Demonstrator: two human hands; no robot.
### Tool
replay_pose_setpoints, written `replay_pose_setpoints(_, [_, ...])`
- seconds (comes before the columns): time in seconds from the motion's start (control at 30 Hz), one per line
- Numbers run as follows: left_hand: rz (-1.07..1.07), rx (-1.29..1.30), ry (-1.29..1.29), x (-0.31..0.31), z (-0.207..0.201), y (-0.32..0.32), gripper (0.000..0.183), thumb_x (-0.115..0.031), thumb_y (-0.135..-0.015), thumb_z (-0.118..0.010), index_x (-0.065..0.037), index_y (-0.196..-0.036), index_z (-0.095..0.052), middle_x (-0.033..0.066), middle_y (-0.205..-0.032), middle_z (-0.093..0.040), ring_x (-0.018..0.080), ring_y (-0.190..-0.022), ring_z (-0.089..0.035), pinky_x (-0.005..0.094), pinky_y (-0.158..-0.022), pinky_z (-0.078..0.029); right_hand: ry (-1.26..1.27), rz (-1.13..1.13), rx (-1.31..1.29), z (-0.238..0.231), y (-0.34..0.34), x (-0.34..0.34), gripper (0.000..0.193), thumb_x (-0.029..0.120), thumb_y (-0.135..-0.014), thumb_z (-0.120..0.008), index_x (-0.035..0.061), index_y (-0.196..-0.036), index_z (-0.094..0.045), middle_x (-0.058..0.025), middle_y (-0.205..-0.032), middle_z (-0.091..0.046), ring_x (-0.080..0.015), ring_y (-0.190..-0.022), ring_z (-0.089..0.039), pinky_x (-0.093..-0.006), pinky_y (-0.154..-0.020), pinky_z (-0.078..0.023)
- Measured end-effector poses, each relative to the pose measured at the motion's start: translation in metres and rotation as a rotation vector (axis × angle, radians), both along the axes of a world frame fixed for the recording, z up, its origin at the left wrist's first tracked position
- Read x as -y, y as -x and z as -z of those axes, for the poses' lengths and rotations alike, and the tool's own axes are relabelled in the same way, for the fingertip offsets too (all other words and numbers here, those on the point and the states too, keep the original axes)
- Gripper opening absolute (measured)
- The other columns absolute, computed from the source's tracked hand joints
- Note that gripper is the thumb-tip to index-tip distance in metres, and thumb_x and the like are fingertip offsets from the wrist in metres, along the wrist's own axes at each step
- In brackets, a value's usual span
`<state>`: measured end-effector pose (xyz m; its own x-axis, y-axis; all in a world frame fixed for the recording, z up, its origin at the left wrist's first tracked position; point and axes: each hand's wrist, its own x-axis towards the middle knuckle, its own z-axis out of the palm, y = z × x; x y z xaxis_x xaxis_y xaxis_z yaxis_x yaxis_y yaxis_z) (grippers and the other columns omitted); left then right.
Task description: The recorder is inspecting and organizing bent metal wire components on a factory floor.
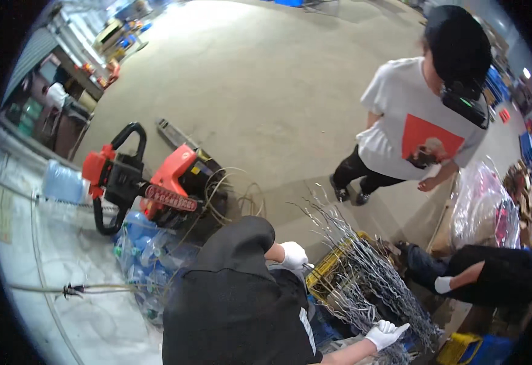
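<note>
My left hand (293,255), in a white glove, is closed at the yellow crate's left edge. A thin strand seems to run from its fingers toward the heap. My right hand (384,336), also gloved, is over the lower part of the pile, fingers curled and one digit pointing out; what they grip, if anything, is hidden. Between my hands lies a large bundle of wavy grey metal wires (372,267), its loose ends fanning up and away. Beneath it shows part of a yellow crate (328,263).
Across the pile a crouching person in black (491,277) has a white-gloved hand. Another person in a white T-shirt (406,115) stands beyond. Left are a red-and-black pallet truck (180,173) and bagged plastic bottles (147,249). A yellow basket (457,348) stands lower right.
</note>
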<state>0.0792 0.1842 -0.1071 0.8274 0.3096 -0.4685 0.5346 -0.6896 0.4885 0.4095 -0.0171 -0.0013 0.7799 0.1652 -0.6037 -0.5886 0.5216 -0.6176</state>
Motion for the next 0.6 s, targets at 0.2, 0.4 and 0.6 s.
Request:
replay_pose_setpoints(0.2, [-0.125,0.107,0.1,0.027,-0.033,-0.004,0.036,-0.038,-0.081,-0.046,-0.008,-0.079,-0.066,0.0109,-0.076,-0.066,0.0343,-0.065,-0.059,0.0415,-0.063,-0.048,-0.176,-0.286,0.296,-0.008,-0.036,0.009,0.04,0.014,-0.095,-0.042,0.0162,-0.135,-0.039,0.006,-0.053,-0.021,-0.0061,-0.043,-0.022,-0.0202,-0.039,-0.02])
replay_pose_setpoints(0.4, [-0.281,0.013,-0.146,0.037,-0.042,0.027,0.043,-0.043,-0.087,-0.04,-0.01,-0.08,-0.067,0.0106,-0.074,-0.066,0.0355,-0.065,-0.059,0.041,-0.062,-0.047,-0.281,-0.402,0.195,-0.016,0.008,0.003,0.04,0.013,-0.096,-0.041,0.0157,-0.135,-0.038,0.0057,-0.053,-0.021,-0.0062,-0.044,-0.021,-0.0196,-0.039,-0.021])
replay_pose_setpoints(0.6, [-0.362,-0.073,-0.164,0.069,-0.023,0.084,0.043,-0.042,-0.087,-0.041,-0.009,-0.08,-0.067,0.0112,-0.077,-0.067,0.0349,-0.067,-0.06,0.0411,-0.062,-0.047,-0.383,-0.493,0.118,0.003,0.05,0.014,0.029,0.014,-0.096,-0.042,0.0135,-0.124,-0.044,0.0057,-0.052,-0.022,-0.0057,-0.043,-0.021,-0.0197,-0.04,-0.021])
